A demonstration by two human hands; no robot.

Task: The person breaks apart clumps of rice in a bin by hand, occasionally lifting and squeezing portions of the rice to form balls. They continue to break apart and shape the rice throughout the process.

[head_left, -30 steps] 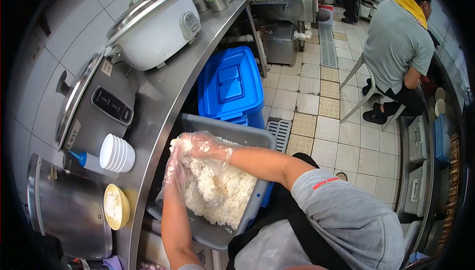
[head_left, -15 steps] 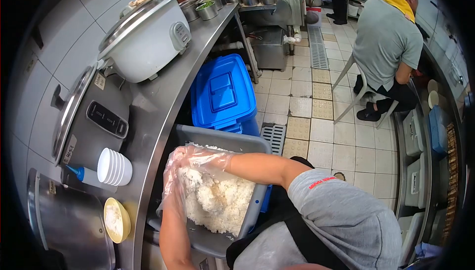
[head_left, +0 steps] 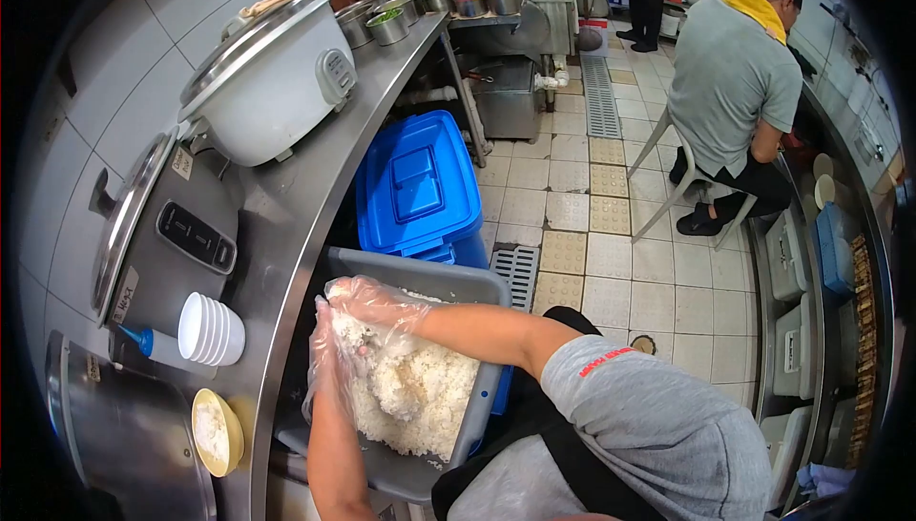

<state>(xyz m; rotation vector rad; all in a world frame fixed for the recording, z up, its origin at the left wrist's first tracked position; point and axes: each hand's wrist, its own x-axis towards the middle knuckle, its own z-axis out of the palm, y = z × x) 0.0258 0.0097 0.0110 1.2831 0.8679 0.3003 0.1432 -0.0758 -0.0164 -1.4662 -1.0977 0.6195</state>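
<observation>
Thin clear plastic gloves (head_left: 355, 294), crinkled and shiny, are covering the left hand (head_left: 327, 368) and the right hand (head_left: 382, 307). The cooked rice (head_left: 420, 392) is looking white, moist and lumpy inside the matt grey plastic tub (head_left: 429, 278). The desk (head_left: 315, 197) is showing brushed stainless steel, dully gleaming. The rice cooker (head_left: 272, 82) is shining with a glossy white shell under a metal lid; the blue bin (head_left: 415, 187) is looking like smooth plastic.

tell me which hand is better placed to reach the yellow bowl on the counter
Left, probably. The left hand sits at the counter side of the rice, nearest the bowl. The right hand lies on top of the rice further off and would have to cross the left hand.
</observation>
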